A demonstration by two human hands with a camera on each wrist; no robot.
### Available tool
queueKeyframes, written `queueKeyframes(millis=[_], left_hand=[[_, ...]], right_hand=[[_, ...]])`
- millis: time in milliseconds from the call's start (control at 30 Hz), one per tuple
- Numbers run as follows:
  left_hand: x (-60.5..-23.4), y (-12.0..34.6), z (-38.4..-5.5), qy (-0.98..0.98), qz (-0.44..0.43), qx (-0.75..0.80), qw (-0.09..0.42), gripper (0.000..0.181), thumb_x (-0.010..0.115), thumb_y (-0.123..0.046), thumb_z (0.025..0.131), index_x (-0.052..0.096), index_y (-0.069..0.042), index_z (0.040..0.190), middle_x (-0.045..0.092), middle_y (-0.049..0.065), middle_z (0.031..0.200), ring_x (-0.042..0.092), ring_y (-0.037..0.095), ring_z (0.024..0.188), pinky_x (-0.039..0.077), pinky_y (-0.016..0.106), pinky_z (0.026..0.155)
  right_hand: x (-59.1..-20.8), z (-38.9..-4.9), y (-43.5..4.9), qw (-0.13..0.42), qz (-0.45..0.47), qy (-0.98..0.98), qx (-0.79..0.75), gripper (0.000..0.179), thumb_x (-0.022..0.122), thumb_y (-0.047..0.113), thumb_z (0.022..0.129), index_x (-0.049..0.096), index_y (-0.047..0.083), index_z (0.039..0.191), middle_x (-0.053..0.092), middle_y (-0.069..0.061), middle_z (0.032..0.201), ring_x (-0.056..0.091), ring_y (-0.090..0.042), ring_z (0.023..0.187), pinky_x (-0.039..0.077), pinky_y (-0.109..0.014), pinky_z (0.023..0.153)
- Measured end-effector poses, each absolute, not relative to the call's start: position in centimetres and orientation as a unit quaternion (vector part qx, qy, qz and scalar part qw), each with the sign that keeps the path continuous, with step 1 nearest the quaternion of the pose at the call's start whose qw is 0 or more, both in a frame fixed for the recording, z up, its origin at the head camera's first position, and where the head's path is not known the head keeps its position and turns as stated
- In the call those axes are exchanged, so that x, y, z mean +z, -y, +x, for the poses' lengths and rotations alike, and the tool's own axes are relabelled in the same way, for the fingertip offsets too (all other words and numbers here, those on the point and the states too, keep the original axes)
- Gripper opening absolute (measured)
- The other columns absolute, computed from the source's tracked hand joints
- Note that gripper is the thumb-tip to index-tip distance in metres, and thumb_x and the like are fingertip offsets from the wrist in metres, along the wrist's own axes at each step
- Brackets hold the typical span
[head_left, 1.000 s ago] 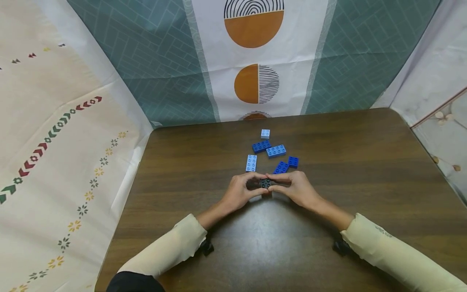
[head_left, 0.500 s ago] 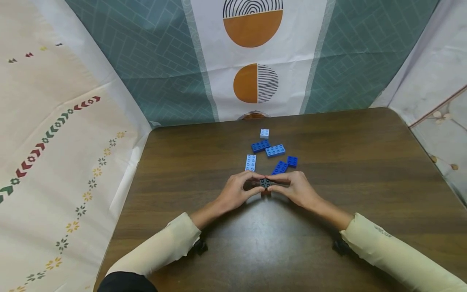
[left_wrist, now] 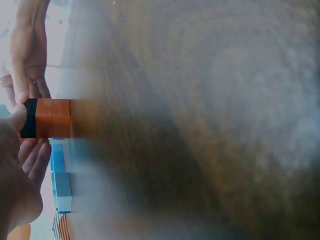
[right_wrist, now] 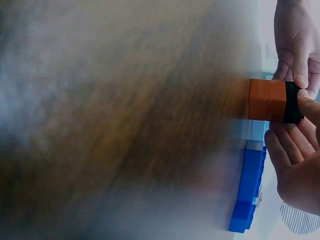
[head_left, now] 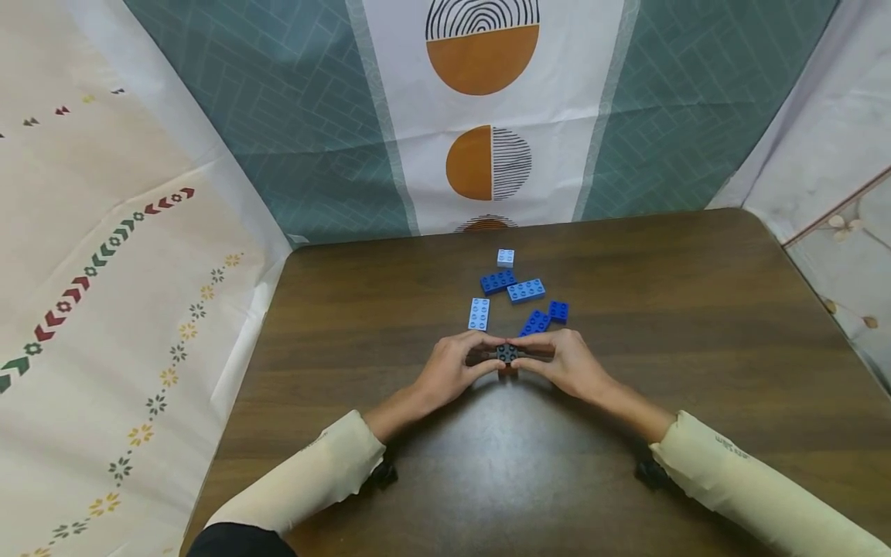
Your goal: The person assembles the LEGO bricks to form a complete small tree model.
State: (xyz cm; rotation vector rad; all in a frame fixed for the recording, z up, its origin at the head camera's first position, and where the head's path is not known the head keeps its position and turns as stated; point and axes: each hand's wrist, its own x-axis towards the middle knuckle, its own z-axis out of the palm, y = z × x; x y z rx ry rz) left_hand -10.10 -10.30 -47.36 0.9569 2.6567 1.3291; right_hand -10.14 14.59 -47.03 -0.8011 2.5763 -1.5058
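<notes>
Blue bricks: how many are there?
6: small pale brick at back; dark brick and mid-blue brick next; long pale brick left; short vivid brick and longer vivid brick right. Left hand or right hand may hide more.

From the head, looks forward and down from well above the black-topped orange stack of plastic bricks [head_left: 506, 355]. From both wrists, looks low across the dark brown wooden table [head_left: 362, 309] from the stack's near side, much closer, rolled sideways opposite ways. Shares that stack in all three views.
</notes>
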Motion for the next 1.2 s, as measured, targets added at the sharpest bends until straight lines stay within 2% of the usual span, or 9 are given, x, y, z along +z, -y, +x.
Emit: queueKeyframes(millis=[200,400,567,633,700,833,900,1200], left_hand=[[-47.4,10.2,-10.0,-0.85,0.3,0.432,0.018,0.036,0.079,-0.021,0.098,0.073,-0.011,0.132,0.075,0.002,0.124,0.074,0.012,0.107,0.059,0.025,0.09],[-46.9,10.6,-10.4,-0.865,0.295,0.405,0.02,0.036,0.077,-0.028,0.1,0.073,-0.012,0.133,0.075,0.001,0.126,0.072,0.013,0.113,0.057,0.029,0.095],[-47.0,11.1,-11.6,-0.865,0.257,0.429,-0.048,0.038,0.076,-0.025,0.101,0.071,-0.007,0.134,0.074,0.005,0.128,0.073,0.02,0.113,0.059,0.036,0.095],[-47.2,11.3,-12.1,-0.872,0.222,0.429,-0.078,0.045,0.079,-0.024,0.099,0.068,-0.006,0.139,0.071,0.008,0.132,0.072,0.025,0.115,0.059,0.041,0.097],[-47.5,11.3,-12.6,-0.883,0.185,0.422,-0.086,0.057,0.083,-0.026,0.096,0.062,-0.006,0.145,0.068,0.009,0.139,0.07,0.029,0.118,0.057,0.045,0.1],[-48.1,10.9,-13.3,-0.905,0.136,0.399,-0.051,0.078,0.086,-0.031,0.093,0.049,-0.004,0.156,0.057,0.012,0.155,0.066,0.034,0.127,0.054,0.047,0.105],[-48.3,10.6,-13.5,-0.911,0.126,0.391,-0.032,0.084,0.087,-0.031,0.092,0.045,-0.002,0.159,0.053,0.015,0.157,0.065,0.035,0.128,0.052,0.048,0.107],[-49.2,9.0,-14.5,-0.94,0.113,0.321,-0.021,0.088,0.085,-0.037,0.093,0.042,-0.001,0.161,0.052,0.017,0.158,0.056,0.036,0.137,0.046,0.053,0.112]], right_hand=[[-47.1,-10.1,-14.7,0.037,-0.257,-0.829,-0.495,0.036,0.086,0.01,0.09,0.078,0.002,0.125,0.078,-0.013,0.115,0.076,-0.027,0.107,0.061,-0.041,0.088],[-46.8,-10.3,-14.6,0.048,-0.26,-0.826,-0.498,0.036,0.086,0.01,0.09,0.078,0.001,0.124,0.078,-0.014,0.116,0.076,-0.027,0.108,0.061,-0.041,0.089],[-46.7,-10.4,-14.6,0.055,-0.255,-0.827,-0.497,0.036,0.087,0.013,0.09,0.078,0.002,0.124,0.078,-0.015,0.117,0.075,-0.028,0.109,0.061,-0.04,0.089],[-46.7,-10.4,-14.6,0.058,-0.251,-0.828,-0.499,0.036,0.087,0.013,0.09,0.079,0.002,0.123,0.078,-0.014,0.117,0.075,-0.028,0.11,0.061,-0.04,0.09],[-46.7,-10.3,-14.7,0.061,-0.246,-0.828,-0.499,0.036,0.087,0.012,0.09,0.079,0.003,0.123,0.078,-0.013,0.118,0.075,-0.028,0.111,0.06,-0.04,0.09],[-46.7,-10.3,-14.7,0.063,-0.241,-0.829,-0.5,0.037,0.088,0.011,0.089,0.079,0.004,0.124,0.078,-0.013,0.118,0.075,-0.028,0.111,0.06,-0.041,0.091],[-46.7,-10.2,-14.7,0.065,-0.241,-0.828,-0.503,0.037,0.088,0.012,0.089,0.078,0.004,0.124,0.077,-0.013,0.118,0.075,-0.028,0.111,0.06,-0.041,0.091],[-46.7,-10.3,-14.7,0.072,-0.238,-0.828,-0.503,0.038,0.088,0.014,0.09,0.078,0.004,0.126,0.077,-0.014,0.119,0.075,-0.028,0.112,0.06,-0.041,0.092]])
